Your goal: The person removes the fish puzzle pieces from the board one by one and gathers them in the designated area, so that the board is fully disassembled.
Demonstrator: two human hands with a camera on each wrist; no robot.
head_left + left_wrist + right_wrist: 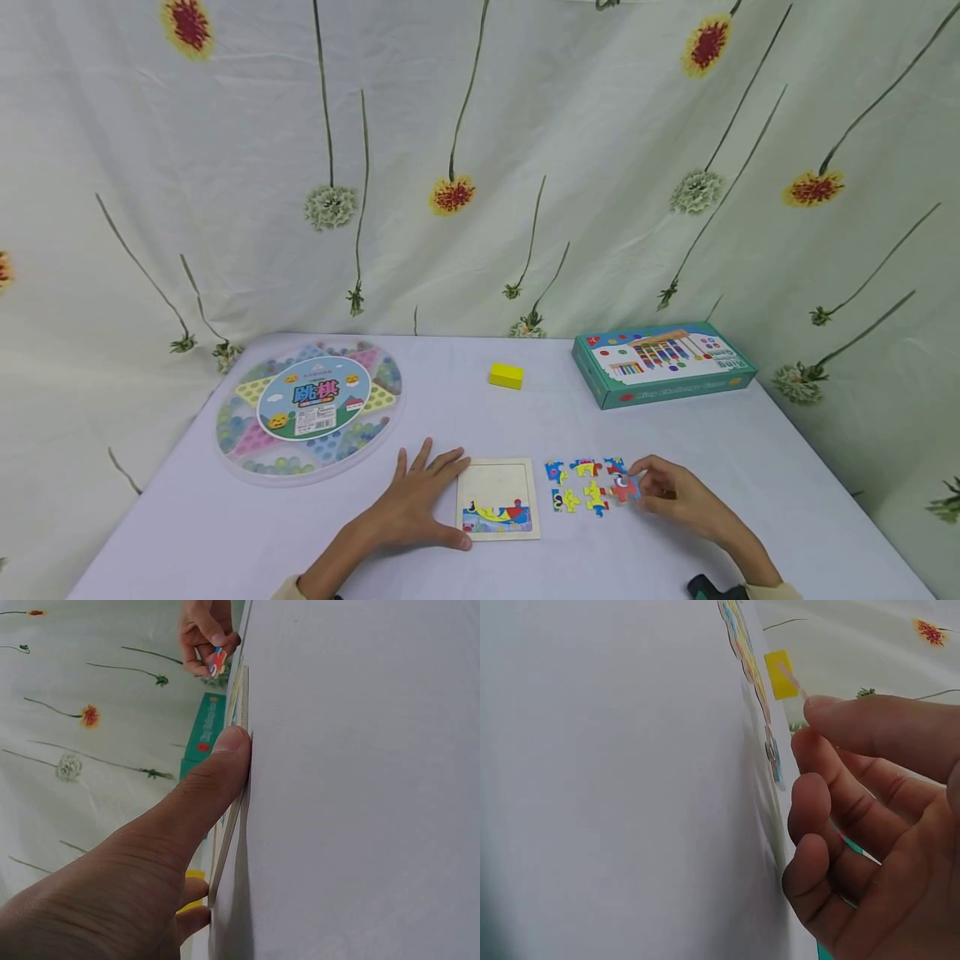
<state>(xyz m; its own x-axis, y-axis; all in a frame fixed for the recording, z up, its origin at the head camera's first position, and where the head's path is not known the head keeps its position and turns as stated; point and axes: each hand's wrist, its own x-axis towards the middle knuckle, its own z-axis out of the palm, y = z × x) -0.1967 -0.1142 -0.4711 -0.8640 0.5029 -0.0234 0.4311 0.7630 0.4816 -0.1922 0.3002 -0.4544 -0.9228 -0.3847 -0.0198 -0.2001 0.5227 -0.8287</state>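
Note:
A square wooden puzzle frame (536, 500) lies flat on the table, with a few joined pieces (495, 517) along its lower part. My left hand (420, 500) is at the frame's left side, fingers spread; its index finger touches the upper left corner and the thumb the lower left one. In the left wrist view that thumb (232, 741) rests against the frame's edge. Between thumb and forefinger, my right hand (682, 497) pinches a red puzzle piece (622, 488), raised off the table in the right wrist view. Several loose puzzle pieces (595, 497) lie between frame and right hand.
A round Chinese checkers set (247, 392) with marbles lies at the back left. Behind the frame sits a yellow block (506, 376). A green game box (667, 367) stands at the back right, before a flowered curtain (450, 267). A dark object (708, 588) is by the right wrist.

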